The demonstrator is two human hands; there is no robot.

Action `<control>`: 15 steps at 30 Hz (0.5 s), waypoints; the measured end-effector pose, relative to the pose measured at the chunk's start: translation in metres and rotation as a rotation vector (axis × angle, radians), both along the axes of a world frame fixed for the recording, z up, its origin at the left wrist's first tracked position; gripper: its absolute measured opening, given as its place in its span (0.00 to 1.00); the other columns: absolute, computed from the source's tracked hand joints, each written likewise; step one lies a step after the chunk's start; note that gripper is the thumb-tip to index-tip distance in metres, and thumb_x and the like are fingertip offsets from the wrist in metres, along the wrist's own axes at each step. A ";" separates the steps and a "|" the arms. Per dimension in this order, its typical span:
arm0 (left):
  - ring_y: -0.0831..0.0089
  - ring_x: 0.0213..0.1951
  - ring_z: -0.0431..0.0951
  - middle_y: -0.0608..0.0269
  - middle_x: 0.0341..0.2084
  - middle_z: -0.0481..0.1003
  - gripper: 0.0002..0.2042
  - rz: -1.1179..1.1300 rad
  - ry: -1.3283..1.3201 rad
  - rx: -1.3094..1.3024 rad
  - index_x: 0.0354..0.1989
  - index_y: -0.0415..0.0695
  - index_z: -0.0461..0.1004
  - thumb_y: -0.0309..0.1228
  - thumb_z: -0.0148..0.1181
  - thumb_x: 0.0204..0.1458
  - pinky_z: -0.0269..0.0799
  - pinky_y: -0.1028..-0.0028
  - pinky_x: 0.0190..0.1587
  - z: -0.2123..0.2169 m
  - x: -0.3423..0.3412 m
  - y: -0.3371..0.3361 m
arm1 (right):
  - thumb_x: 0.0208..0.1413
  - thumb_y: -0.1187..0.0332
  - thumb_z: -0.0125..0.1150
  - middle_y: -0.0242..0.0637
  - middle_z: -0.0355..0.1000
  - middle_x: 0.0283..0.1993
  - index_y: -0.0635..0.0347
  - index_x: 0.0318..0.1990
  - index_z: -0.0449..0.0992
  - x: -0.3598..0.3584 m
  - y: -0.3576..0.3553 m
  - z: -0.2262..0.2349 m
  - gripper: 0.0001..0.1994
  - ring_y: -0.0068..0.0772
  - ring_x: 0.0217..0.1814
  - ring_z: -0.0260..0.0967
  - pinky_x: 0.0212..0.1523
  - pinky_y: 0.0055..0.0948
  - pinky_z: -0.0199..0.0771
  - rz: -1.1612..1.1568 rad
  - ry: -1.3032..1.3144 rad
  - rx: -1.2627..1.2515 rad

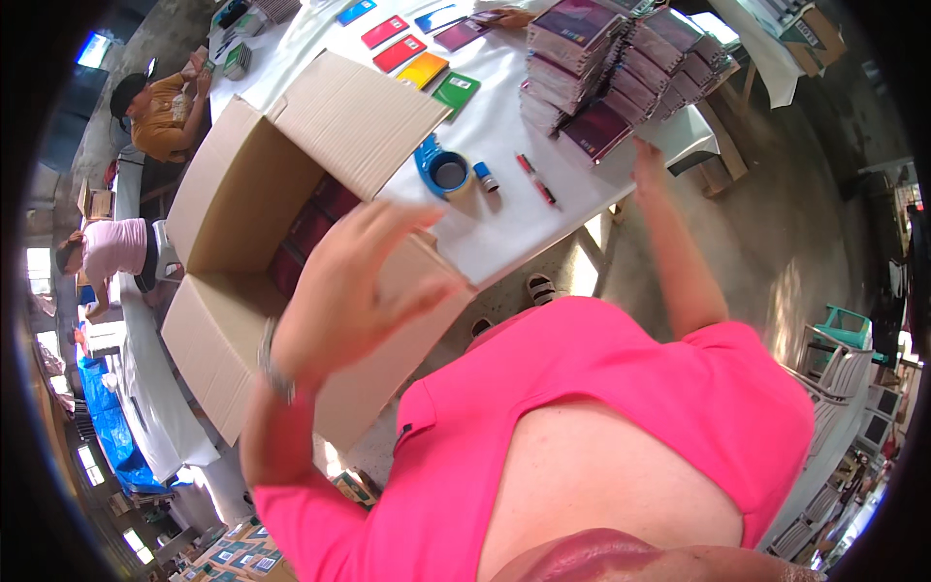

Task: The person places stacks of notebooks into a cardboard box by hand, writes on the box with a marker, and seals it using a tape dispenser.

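Observation:
My left hand is raised over the near side of an open cardboard box, thumb and fingers apart with nothing between them. Inside the box lie dark red shrink-wrapped packs, partly hidden by that hand. My right hand is at the table's right edge, seen edge-on with its fingers stretched out. It is beside the nearest dark red wrapped pack, at the front of tall stacks of similar packs. Whether it touches that pack I cannot tell.
On the white table are a blue tape dispenser, a small blue-capped cylinder, a red marker and several coloured booklets. Another person's hand is at the far side. Two people work at the left.

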State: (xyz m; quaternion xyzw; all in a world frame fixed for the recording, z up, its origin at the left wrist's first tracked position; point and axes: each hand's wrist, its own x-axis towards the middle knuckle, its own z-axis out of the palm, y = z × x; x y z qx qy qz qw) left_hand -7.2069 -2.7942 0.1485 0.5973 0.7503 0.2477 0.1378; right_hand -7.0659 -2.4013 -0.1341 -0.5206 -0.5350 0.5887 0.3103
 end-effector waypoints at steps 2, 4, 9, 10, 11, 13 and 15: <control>0.71 0.44 0.72 0.59 0.40 0.73 0.19 0.100 -0.219 -0.029 0.46 0.38 0.70 0.39 0.57 0.51 0.67 0.71 0.46 -0.017 -0.024 0.078 | 0.53 0.50 0.52 0.33 0.67 0.46 0.56 0.54 0.66 -0.018 -0.010 0.004 0.26 0.25 0.39 0.63 0.44 0.29 0.62 -0.022 0.049 -0.091; 0.75 0.46 0.70 0.62 0.43 0.73 0.21 0.178 -0.466 0.046 0.49 0.38 0.69 0.44 0.50 0.56 0.65 0.74 0.48 -0.044 -0.062 0.159 | 0.53 0.50 0.53 0.40 0.64 0.53 0.62 0.58 0.59 -0.055 -0.025 0.043 0.31 0.34 0.51 0.63 0.52 0.37 0.62 0.049 0.467 0.018; 0.69 0.51 0.64 0.56 0.49 0.69 0.45 0.628 -1.120 0.147 0.57 0.42 0.63 0.71 0.43 0.42 0.56 0.69 0.53 -0.139 -0.143 0.308 | 0.54 0.41 0.47 0.38 0.56 0.63 0.59 0.63 0.54 -0.131 0.000 0.083 0.37 0.34 0.63 0.55 0.61 0.33 0.55 0.150 0.520 -0.180; 0.68 0.49 0.67 0.56 0.48 0.71 0.45 0.631 -1.157 0.252 0.55 0.45 0.66 0.72 0.44 0.39 0.56 0.65 0.54 -0.163 -0.162 0.316 | 0.54 0.39 0.45 0.38 0.56 0.64 0.58 0.63 0.54 -0.143 -0.004 0.081 0.38 0.34 0.64 0.54 0.62 0.33 0.54 0.282 0.661 -0.256; 0.66 0.48 0.69 0.55 0.45 0.72 0.43 0.537 -1.274 0.221 0.53 0.46 0.68 0.72 0.45 0.38 0.57 0.63 0.54 -0.172 -0.155 0.332 | 0.54 0.38 0.44 0.37 0.55 0.65 0.58 0.64 0.54 -0.142 0.006 0.071 0.38 0.34 0.65 0.53 0.63 0.32 0.54 0.361 0.792 -0.322; 0.60 0.45 0.73 0.53 0.42 0.75 0.35 0.517 -1.479 0.175 0.48 0.47 0.71 0.64 0.54 0.40 0.60 0.57 0.55 -0.181 -0.156 0.342 | 0.54 0.34 0.40 0.36 0.56 0.64 0.55 0.64 0.54 -0.143 0.006 0.064 0.39 0.35 0.65 0.53 0.64 0.33 0.52 0.402 0.875 -0.355; 0.60 0.44 0.74 0.53 0.40 0.76 0.30 0.374 -1.463 0.011 0.47 0.46 0.71 0.57 0.59 0.41 0.61 0.57 0.55 -0.165 -0.136 0.345 | 0.54 0.34 0.39 0.36 0.57 0.63 0.55 0.64 0.54 -0.133 0.016 0.058 0.39 0.35 0.64 0.54 0.63 0.33 0.53 0.379 0.872 -0.350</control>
